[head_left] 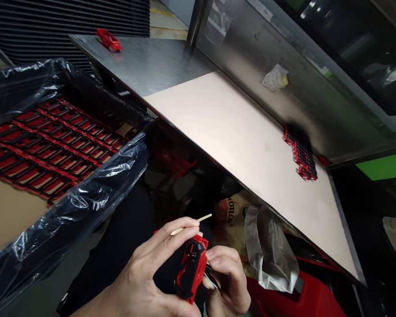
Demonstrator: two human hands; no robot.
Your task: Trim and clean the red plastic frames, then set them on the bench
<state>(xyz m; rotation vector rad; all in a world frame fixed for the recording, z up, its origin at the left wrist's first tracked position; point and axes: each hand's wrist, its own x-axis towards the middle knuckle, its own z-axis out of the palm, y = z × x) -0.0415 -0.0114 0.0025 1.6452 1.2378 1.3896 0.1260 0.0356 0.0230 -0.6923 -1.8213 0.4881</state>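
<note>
My left hand (141, 275) is closed around a red and black moulded plastic part (191, 268), held tilted above my lap. A thin pale wooden stick (204, 217) is tucked between the fingers of that same hand, its tip sticking out to the right. On the part's right side, my right hand (231, 275) is closed, with thumb and finger at the part's edge. A small dark, shiny tool (211, 280) shows in the right hand's grip; its kind cannot be made out, and the fingers hide most of it.
At left, a box lined with black plastic (119, 169) holds rows of red and black frames (62, 145). A metal table (158, 57) bears a pale board (237, 136), several finished-looking parts (303, 154) and one red piece (108, 39). Below hangs a grey bag (270, 251).
</note>
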